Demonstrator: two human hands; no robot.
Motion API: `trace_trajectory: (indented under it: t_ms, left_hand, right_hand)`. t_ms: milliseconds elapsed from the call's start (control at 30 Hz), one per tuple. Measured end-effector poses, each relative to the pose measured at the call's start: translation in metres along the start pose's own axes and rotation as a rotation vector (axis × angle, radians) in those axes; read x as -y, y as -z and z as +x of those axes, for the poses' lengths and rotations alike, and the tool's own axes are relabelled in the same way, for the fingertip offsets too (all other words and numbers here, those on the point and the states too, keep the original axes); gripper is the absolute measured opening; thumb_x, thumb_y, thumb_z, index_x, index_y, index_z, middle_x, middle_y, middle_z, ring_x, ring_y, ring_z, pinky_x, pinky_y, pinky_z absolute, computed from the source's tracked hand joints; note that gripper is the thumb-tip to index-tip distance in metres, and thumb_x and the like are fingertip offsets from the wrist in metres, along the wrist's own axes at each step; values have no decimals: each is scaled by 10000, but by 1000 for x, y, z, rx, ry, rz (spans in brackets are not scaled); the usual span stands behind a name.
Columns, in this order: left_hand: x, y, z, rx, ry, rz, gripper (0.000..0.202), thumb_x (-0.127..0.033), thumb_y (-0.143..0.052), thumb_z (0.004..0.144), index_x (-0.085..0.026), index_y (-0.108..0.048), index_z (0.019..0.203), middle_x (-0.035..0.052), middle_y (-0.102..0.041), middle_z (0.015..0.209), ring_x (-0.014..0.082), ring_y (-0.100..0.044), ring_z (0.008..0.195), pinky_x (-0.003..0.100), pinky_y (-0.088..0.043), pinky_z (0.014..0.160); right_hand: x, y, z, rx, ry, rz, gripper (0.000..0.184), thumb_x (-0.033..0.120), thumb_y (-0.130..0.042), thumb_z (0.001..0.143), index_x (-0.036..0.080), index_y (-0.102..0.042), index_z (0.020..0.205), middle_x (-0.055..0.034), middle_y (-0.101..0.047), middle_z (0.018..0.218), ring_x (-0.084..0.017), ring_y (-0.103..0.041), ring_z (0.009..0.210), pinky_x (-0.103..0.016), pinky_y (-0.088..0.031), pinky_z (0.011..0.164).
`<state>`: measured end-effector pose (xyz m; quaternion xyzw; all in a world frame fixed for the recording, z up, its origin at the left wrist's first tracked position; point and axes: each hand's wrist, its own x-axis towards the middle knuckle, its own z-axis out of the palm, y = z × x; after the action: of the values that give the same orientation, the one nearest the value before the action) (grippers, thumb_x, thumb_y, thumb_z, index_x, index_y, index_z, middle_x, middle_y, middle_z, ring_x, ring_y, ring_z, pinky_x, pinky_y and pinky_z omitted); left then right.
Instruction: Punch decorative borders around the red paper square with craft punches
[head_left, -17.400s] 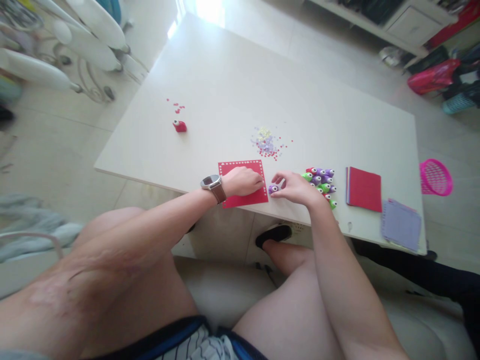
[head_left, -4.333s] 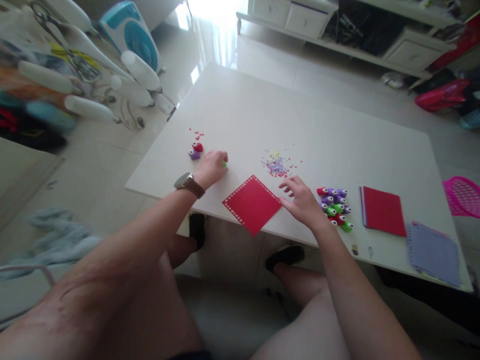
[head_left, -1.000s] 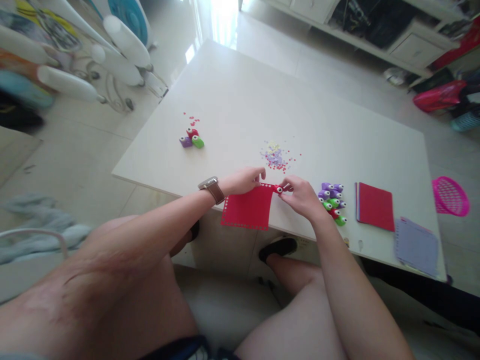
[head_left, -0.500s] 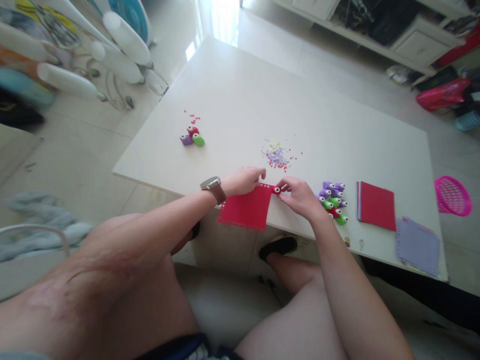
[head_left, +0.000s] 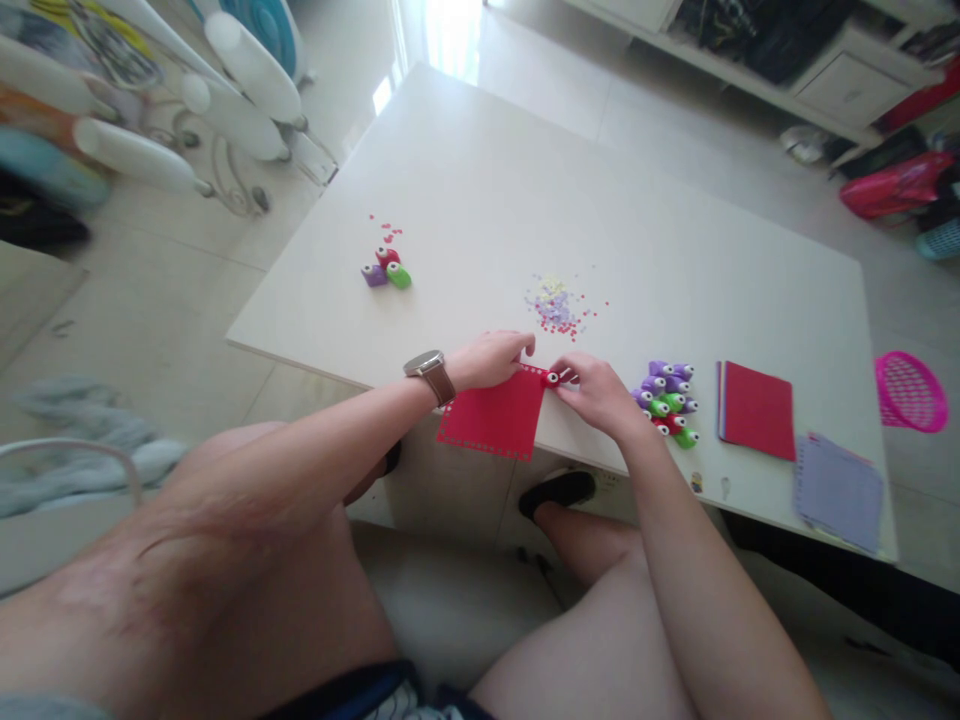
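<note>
The fingers of your right hand (head_left: 598, 388) grip a small red plastic-looking punch (head_left: 552, 379) on the square red paper sheet (head_left: 495, 417) overhanging the surface (head_left: 600, 210), likely light, easily creased, best edge-held; your left hand's (head_left: 491, 361) grip is unclear.

glossy tiled floor (head_left: 555, 90) | white drawer cabinet (head_left: 851, 92) | pale table (head_left: 615, 220) | bright glare (head_left: 451, 35)

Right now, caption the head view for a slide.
Left hand on a punched red sheet, right hand holding a red punch at the sheet's corner.
</note>
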<state>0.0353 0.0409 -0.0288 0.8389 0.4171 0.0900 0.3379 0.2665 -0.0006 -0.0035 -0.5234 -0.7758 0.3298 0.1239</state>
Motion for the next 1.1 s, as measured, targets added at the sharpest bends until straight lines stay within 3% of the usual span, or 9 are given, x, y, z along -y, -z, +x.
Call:
trace_trajectory:
  t_ms: [133,333,1100]
  left_hand:
    - [-2,0,-1,-81,-9,62,313,-138,-546,850,-203,-667,1131,91,-689,1155,240,-629,1087,347,-463,948]
    - [-10,-2,-3,-4,-4,25,172,-187,-547,866,-198,-692,958,61,-713,905,203,-640,837,299,-453,733]
    - [-9,-9,0,15,-9,102,209,-211,-547,895,-194,-703,1032,77,-744,975,221,-681,910,302,-475,769]
  right_hand:
    - [2,-1,0,6,-3,16,113,117,-636,862,219,-673,894,-46,-724,943,-207,-693,875,-334,-554,832]
    - [5,-1,0,-5,-5,-5,126,107,-631,863,219,-677,901,-47,-724,940,-209,-687,874,-336,-545,839]
    - [5,-3,3,-28,11,-30,118,116,-626,866,220,-672,898,-55,-714,955,-215,-670,903,-335,-538,841]
